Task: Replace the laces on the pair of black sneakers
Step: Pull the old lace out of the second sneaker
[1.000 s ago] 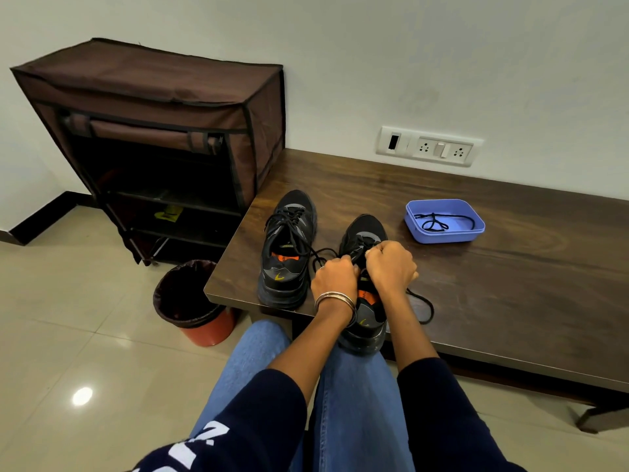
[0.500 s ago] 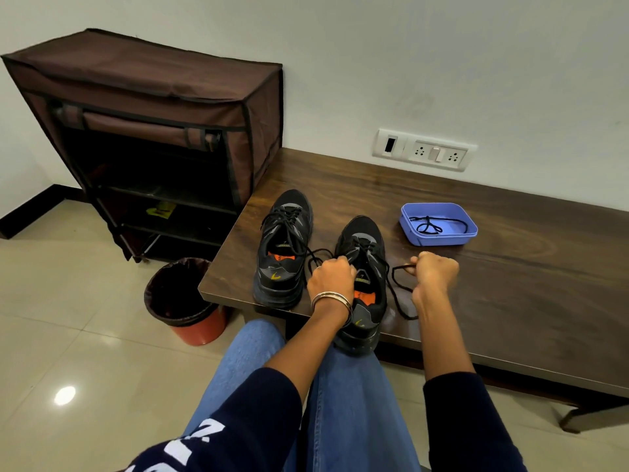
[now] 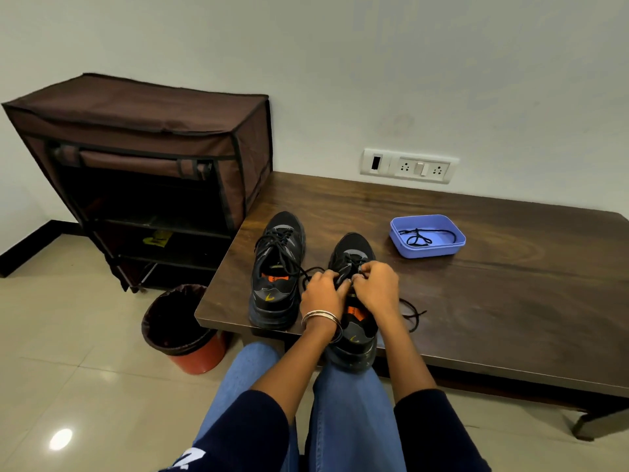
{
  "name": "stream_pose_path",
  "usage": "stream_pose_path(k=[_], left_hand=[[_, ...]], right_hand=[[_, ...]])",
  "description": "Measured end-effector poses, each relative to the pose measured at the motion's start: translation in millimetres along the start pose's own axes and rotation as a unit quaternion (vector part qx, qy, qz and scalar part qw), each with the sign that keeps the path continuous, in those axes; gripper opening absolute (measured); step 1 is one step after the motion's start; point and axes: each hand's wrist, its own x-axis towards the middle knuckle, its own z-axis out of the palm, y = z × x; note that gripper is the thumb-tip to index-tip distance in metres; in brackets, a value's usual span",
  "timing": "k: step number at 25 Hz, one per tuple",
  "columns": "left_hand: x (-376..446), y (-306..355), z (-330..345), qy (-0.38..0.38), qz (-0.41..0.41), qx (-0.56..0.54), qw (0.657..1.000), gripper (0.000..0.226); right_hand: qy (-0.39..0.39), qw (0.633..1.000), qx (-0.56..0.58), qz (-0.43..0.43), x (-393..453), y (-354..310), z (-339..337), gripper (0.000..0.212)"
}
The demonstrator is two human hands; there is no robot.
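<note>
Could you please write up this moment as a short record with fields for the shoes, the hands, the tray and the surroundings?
surface: dark wooden table
left sneaker: laced, untouched, beside the other
right sneaker: heel over the table edge, both hands on its laces
left hand: fingers curled at the lace, bangle on wrist
right hand: fingers curled at the lace
loose lace end: trails on the table to the right of that shoe
blue tray: holds a black lace
floor: lined bin, brown shoe rack

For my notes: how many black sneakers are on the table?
2. One black sneaker stands near the table's left edge; the other, right of it, lies under both hands.
</note>
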Motion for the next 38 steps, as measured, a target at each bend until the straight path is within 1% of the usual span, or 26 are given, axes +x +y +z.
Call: stream_pose_path(k=[2, 4, 5, 6, 7, 8, 10, 12, 13, 15, 18, 21, 23, 25, 26, 27, 28, 29, 30, 31, 32, 33, 35, 36, 37, 38], left_hand=[[1, -10, 2, 0.008, -0.006, -0.095, 0.995, 0.039], [2, -11, 1, 0.027, -0.021, -0.217, 0.976, 0.034], [4, -6, -1, 0.048, -0.021, -0.263, 0.963, 0.033], [8, 1, -3, 0.076, -0.007, -0.277, 0.958, 0.033], [14, 9, -6, 0.091, 0.019, -0.253, 0.963, 0.030], [22, 19, -10, 0.083, 0.053, -0.209, 0.973, 0.025], [38, 35, -17, 0.007, 0.124, -0.060, 0.990, 0.023], [51, 46, -20, -0.069, 0.148, 0.104, 0.981, 0.024], [53, 49, -19, -0.080, 0.144, 0.149, 0.975, 0.024], [50, 54, -14, -0.060, 0.130, 0.185, 0.972, 0.022], [43, 56, -3, -0.008, 0.141, 0.220, 0.965, 0.020], [44, 53, 3, -0.019, 0.178, 0.254, 0.950, 0.029], [47, 49, 7, -0.024, 0.188, 0.246, 0.951, 0.035], [47, 46, 7, 0.010, 0.153, 0.202, 0.967, 0.031], [50, 42, 7, 0.046, 0.098, 0.149, 0.983, 0.027], [54, 38, 3, 0.076, 0.022, 0.082, 0.993, 0.025], [60, 34, 0, 0.089, -0.052, 0.011, 0.995, 0.025], [65, 30, -3, 0.081, -0.101, -0.049, 0.990, 0.027], [67, 28, -6, 0.066, -0.124, -0.090, 0.986, 0.028], [67, 29, -9, 0.056, -0.125, -0.111, 0.984, 0.028], [63, 34, -11, 0.058, -0.107, -0.108, 0.987, 0.026], [60, 37, -14, 0.070, -0.059, -0.089, 0.992, 0.025], [60, 37, -16, 0.071, 0.113, 0.016, 0.991, 0.025], [61, 38, -18, 0.035, 0.187, 0.092, 0.977, 0.026], [64, 40, -18, -0.014, 0.223, 0.166, 0.961, 0.026], [68, 43, -16, -0.059, 0.219, 0.213, 0.950, 0.027]], right_hand=[[0.006, 1.000, -0.022, -0.005, -1, 4, 5, 0.019], [0.009, 0.999, -0.041, -0.013, -3, 11, 5, 0.024], [0.011, 0.998, -0.051, -0.019, -5, 14, 4, 0.029], [0.019, 0.998, -0.057, -0.022, -5, 19, 5, 0.033], [0.029, 0.998, -0.058, -0.021, -5, 21, 5, 0.033], [0.037, 0.997, -0.060, -0.025, -5, 23, 4, 0.030], [0.046, 0.996, -0.069, -0.040, -5, 24, 5, 0.022], [0.060, 0.994, -0.072, -0.048, -4, 24, 6, 0.017], [0.068, 0.994, -0.072, -0.047, -4, 24, 6, 0.017], [0.079, 0.993, -0.070, -0.044, -3, 26, 6, 0.017], [0.071, 0.994, -0.073, -0.043, -2, 27, 5, 0.018], [0.059, 0.993, -0.092, -0.046, 1, 28, 7, 0.022], [0.044, 0.991, -0.115, -0.047, 1, 29, 8, 0.025], [0.027, 0.990, -0.135, -0.038, 0, 27, 7, 0.028], [0.019, 0.989, -0.141, -0.034, 0, 27, 7, 0.029], [0.013, 0.989, -0.146, -0.032, -1, 27, 7, 0.029], [0.010, 0.988, -0.150, -0.031, -2, 26, 7, 0.029], [0.009, 0.988, -0.154, -0.029, -2, 25, 8, 0.029], [0.009, 0.987, -0.159, -0.028, -2, 25, 8, 0.030], [0.009, 0.986, -0.164, -0.027, -2, 25, 9, 0.030], [0.009, 0.985, -0.168, -0.027, -1, 25, 10, 0.029], [0.011, 0.985, -0.171, -0.028, -1, 25, 10, 0.029], [0.013, 0.984, -0.173, -0.029, -1, 25, 10, 0.028], [0.015, 0.984, -0.175, -0.031, -1, 26, 10, 0.027], [0.018, 0.984, -0.177, -0.031, -1, 26, 10, 0.027], [0.019, 0.983, -0.178, -0.032, -1, 26, 9, 0.026]])
